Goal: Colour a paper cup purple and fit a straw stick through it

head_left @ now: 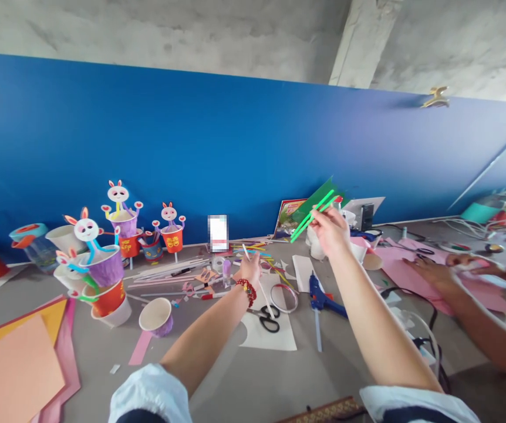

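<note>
My right hand (331, 230) is raised over the back of the table, its fingers pinched around two bright green straws (302, 225) that slant down to the left. Further left, my left hand (249, 268) reaches low over the scattered straws and is closed around a thin white straw (265, 295). The fingertips of that hand are partly hidden. Just below it lie black-handled scissors (269, 319) on a white paper sheet (264, 339), and a roll of clear tape (283, 298) is at its right.
Rabbit-topped paper cups (103, 267) stand at left, near a plain cup (156, 317) and coloured paper (15, 370). A blue glue gun (321, 296) lies right of centre. At far right, another person's hands (431, 273) work over pink paper (400, 270). A blue partition (191, 147) runs behind.
</note>
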A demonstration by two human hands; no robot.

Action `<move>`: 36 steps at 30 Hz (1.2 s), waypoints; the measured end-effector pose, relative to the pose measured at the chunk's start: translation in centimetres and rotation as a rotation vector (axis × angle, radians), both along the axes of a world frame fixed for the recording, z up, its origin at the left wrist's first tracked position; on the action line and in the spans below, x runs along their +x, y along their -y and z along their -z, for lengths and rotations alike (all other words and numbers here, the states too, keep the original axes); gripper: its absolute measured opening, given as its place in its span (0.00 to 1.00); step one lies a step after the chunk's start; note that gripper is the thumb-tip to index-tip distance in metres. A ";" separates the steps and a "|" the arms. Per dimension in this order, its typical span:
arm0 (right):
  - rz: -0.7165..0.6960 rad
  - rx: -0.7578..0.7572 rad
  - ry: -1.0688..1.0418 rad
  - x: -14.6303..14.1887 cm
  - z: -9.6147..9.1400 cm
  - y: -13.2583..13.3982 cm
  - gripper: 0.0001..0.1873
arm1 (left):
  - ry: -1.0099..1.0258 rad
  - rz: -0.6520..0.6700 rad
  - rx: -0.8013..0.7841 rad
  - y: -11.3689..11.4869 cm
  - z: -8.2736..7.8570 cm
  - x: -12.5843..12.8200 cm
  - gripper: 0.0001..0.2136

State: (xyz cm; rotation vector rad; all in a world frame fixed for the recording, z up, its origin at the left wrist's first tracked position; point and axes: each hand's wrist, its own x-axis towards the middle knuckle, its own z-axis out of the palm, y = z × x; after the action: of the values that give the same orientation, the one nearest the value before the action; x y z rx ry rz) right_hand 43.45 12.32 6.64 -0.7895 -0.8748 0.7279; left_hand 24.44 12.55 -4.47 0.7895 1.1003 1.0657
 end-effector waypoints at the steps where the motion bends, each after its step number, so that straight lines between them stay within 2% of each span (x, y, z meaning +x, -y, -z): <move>1: -0.041 -0.042 0.012 -0.5 0.6 0.7 0.17 | 0.010 0.013 0.016 0.2 -0.3 -0.2 0.17; 4: -0.167 -0.180 0.032 -3.1 3.4 3.1 0.17 | 0.040 0.087 0.089 1.9 -1.3 -1.5 0.16; 7: -0.284 -0.283 0.043 -6.1 5.9 6.0 0.17 | 0.068 0.208 0.181 4.8 -2.3 -4.1 0.17; 9: -0.361 -0.332 0.042 -8.2 7.0 7.9 0.16 | 0.074 0.315 0.225 6.8 -2.9 -6.4 0.19; 10: -0.392 -0.344 0.039 -9.2 7.3 8.7 0.15 | 0.053 0.409 0.288 7.8 -3.1 -7.6 0.19; 12: -0.458 -0.360 0.030 -11.1 7.8 10.0 0.15 | -0.025 0.491 0.331 9.5 -3.4 -10.0 0.17; 15: -0.540 -0.364 0.011 -13.8 8.2 10.8 0.15 | -0.052 0.469 0.267 11.1 -3.6 -13.4 0.18; 20: -0.486 -0.289 -0.053 -17.6 8.3 10.6 0.13 | -0.028 0.412 0.225 12.6 -3.1 -17.9 0.17; 23: -0.513 -0.270 -0.008 -19.5 8.1 10.5 0.13 | -0.055 0.382 0.205 13.2 -2.7 -19.7 0.16; 27: -0.567 -0.277 -0.045 -21.1 8.9 10.3 0.13 | -0.042 0.419 0.153 13.7 -1.9 -21.0 0.18; 32: -0.570 -0.294 -0.167 -21.5 10.6 9.9 0.14 | -0.030 0.466 0.128 13.5 -0.4 -21.3 0.21; 36: -0.530 -0.308 -0.197 -20.7 10.4 9.7 0.15 | 0.016 0.449 0.063 13.4 1.1 -21.1 0.22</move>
State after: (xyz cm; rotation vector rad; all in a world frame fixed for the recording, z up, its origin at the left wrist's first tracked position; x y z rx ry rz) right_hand 22.75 2.66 -3.74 -0.7429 -0.8072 1.4108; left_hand 3.33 -0.85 -5.53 1.0199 0.8250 0.7266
